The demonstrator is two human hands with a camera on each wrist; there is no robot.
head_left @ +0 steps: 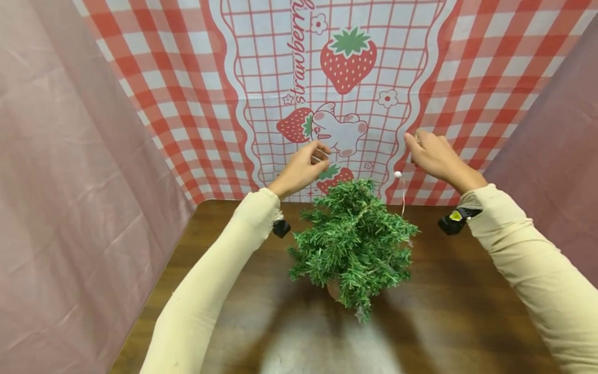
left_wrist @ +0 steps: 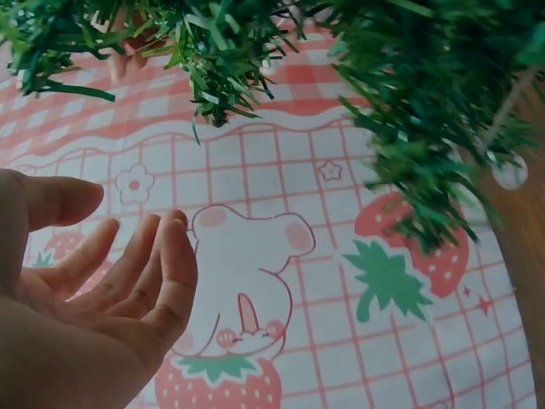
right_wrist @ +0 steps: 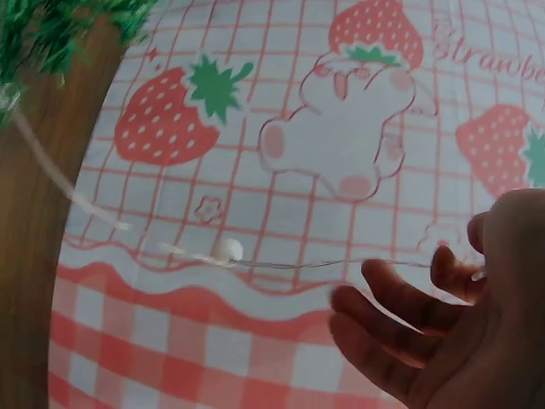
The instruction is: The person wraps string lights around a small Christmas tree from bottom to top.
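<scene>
A small green artificial Christmas tree (head_left: 352, 239) stands in a brownish pot (head_left: 334, 289) on the table. From its right side runs a thin string (right_wrist: 324, 263) with a white ball (right_wrist: 228, 251) on it. My right hand (head_left: 434, 156) is raised beyond the tree to the right and pinches that string between thumb and forefinger. The other fingers (right_wrist: 387, 311) are loosely bent. Behind the tree on the left, my left hand (head_left: 303, 166) hovers with its palm up and fingers relaxed, holding nothing in the left wrist view (left_wrist: 128, 298). A pale star ornament (head_left: 359, 314) hangs from a low front branch.
The brown wooden table (head_left: 261, 322) ends at a red-and-white checked strawberry cloth (head_left: 187, 62) hanging upright at the back. Pink curtains stand at both sides, the left curtain (head_left: 70, 182) and the right curtain (head_left: 551, 145). Another clear ornament (left_wrist: 511, 172) hangs on the tree.
</scene>
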